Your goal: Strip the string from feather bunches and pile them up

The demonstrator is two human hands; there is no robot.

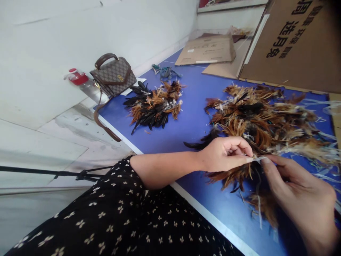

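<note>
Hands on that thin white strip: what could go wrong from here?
1. The thin white strip is pinched between the left hand and right hand; it might slip from either fingertip grip.
2. Loose feathers crowd close by the hands, so some could get caught up with the strip.
3. The bag's brown strap hangs past the table edge; a snag might drag the bag.

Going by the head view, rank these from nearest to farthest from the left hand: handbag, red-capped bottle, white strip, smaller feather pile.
Nearest to the left hand first:
1. White strip: pinched in that hand.
2. Smaller feather pile: on the blue table, to the left.
3. Handbag: farther left, beyond that pile.
4. Red-capped bottle: left of the handbag.
</note>
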